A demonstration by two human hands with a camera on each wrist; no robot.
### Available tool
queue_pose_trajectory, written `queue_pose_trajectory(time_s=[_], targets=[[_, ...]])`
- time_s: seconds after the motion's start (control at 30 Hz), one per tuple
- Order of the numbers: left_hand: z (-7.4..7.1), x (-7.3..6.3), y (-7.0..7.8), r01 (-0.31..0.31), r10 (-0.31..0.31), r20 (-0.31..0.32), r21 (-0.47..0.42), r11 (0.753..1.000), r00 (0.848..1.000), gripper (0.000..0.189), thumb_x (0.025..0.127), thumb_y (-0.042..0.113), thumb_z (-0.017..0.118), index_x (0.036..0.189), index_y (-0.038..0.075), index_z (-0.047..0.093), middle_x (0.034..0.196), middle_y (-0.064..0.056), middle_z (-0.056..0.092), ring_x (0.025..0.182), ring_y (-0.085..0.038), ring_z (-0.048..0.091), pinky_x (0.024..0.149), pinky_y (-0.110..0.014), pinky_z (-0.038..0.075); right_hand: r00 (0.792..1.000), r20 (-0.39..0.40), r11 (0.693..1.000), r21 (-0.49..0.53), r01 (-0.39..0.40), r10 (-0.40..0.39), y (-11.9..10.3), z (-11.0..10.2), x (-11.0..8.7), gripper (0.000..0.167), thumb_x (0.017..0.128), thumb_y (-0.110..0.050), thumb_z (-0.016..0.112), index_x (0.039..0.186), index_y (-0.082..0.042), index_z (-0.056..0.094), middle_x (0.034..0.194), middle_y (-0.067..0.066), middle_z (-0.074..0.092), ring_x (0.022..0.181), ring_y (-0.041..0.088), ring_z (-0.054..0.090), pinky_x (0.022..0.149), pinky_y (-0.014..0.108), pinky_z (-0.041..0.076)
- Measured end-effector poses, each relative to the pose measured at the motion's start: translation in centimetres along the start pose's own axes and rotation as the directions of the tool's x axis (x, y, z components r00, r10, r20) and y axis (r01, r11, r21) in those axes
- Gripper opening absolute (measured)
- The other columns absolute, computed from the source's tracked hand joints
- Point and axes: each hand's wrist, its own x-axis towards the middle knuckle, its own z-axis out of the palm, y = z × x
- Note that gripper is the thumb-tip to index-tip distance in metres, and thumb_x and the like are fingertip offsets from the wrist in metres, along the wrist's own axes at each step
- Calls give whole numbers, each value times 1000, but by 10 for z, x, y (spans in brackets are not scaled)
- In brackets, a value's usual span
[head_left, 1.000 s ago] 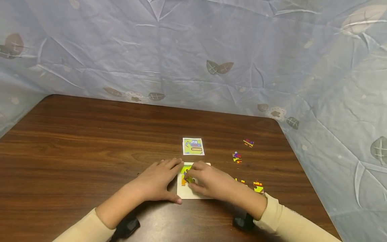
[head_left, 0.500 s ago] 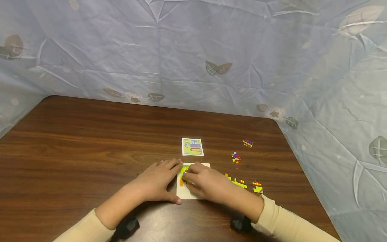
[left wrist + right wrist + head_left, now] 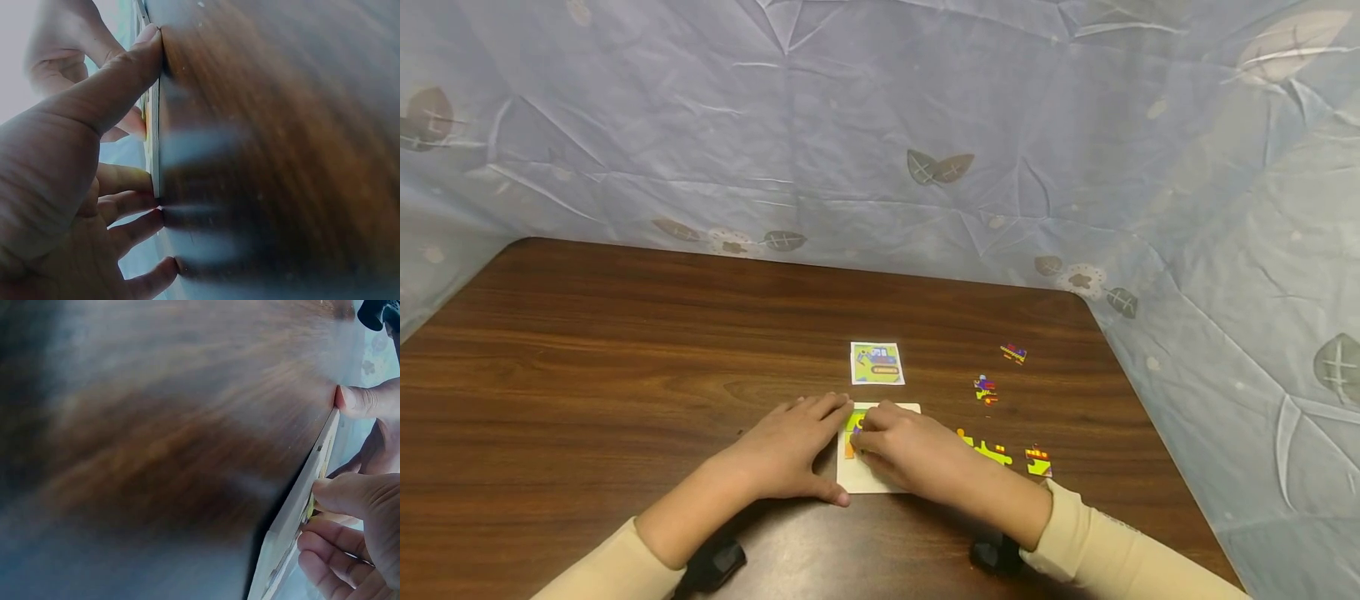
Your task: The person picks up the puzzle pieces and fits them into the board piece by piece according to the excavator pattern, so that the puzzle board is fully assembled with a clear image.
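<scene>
A pale square puzzle board (image 3: 867, 481) lies flat on the table, with green and orange pieces fitted at its upper left. My left hand (image 3: 793, 450) rests beside the board's left edge, fingers spread and thumb at the near corner; the left wrist view has its fingertips against the table and board side. Over the board, my right hand (image 3: 917, 446) pinches a small yellow-green puzzle piece (image 3: 310, 508) low on the surface. The right wrist view shows thumb and fingers around that piece, though most of it is hidden by the hand.
Behind the board lies a picture card (image 3: 877, 364) of an excavator. Loose pieces are spread to the right: a yellow-green one (image 3: 992, 453), a red-and-yellow one (image 3: 1038, 462), a purple-and-red one (image 3: 985, 388) and a striped one (image 3: 1013, 354). A patterned curtain (image 3: 850, 125) borders the table.
My right hand has shifted slightly left and lowered onto the board with the puzzle piece, which its fingers now mostly cover. The left hand stays in place.
</scene>
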Motion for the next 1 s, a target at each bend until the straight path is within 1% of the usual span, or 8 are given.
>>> queue_pose_trajectory(time_s=[0.17,0.4,0.57,0.67,0.73,0.8,0.9,1.0], targets=[[0,-1,0,2,-2,5,3,1000,1000,114,77,63,85,162,4,37,170,-17,35,155,-45,36,126,-67,29,999,41,998,-64,3,0,-4,-2,2,18,97,-15,75,114,-14,78,108,-2,70,101,11,65,83,22,60],[-1,-1,1,5,-5,8,6,1000,1000,114,77,63,85,162,4,37,170,-17,35,155,-46,36,126,-68,30,998,63,995,-95,10,-4,-5,-3,5,19,94,-10,77,112,-16,79,106,-3,69,98,11,62,78,21,58],[-1,-1,1,7,-7,14,2,1000,1000,114,77,63,85,162,4,36,171,-16,34,155,-48,36,127,-67,28,995,93,995,-98,36,-26,-3,-6,2,27,95,-7,74,121,-15,77,113,-2,69,103,11,63,80,20,59],[-2,-1,2,14,-14,21,2,1000,1000,114,78,62,85,163,4,36,171,-16,33,155,-47,35,127,-66,27,991,130,999,-41,17,-12,-1,-8,-1,33,98,-7,71,131,-12,73,124,1,68,114,14,65,89,22,61],[-2,-1,2,17,-17,23,2,1000,1000,115,77,63,85,163,5,35,171,-16,33,155,-48,34,127,-67,27,989,149,999,38,-12,6,3,-11,-3,34,101,-10,69,135,-11,71,129,2,68,119,15,65,96,25,61],[-1,0,2,16,-16,23,3,1000,1000,115,77,63,85,163,5,35,171,-16,33,155,-48,34,127,-67,27,985,170,990,134,-49,26,8,-14,-6,35,103,-12,66,138,-10,69,133,2,67,124,16,65,102,28,59],[-1,1,2,17,-17,23,2,1000,1000,116,76,64,85,163,5,35,171,-16,33,155,-48,35,127,-67,27,987,153,962,260,-86,47,20,-19,-13,33,106,-15,63,137,-9,68,132,2,69,122,15,67,104,30,59],[-1,2,2,22,-22,26,2,1000,999,116,76,63,86,163,6,35,171,-15,33,155,-47,34,128,-66,27,989,118,946,301,-124,92,32,-25,-24,31,105,-14,63,135,-8,69,130,4,70,118,16,69,99,32,61]])
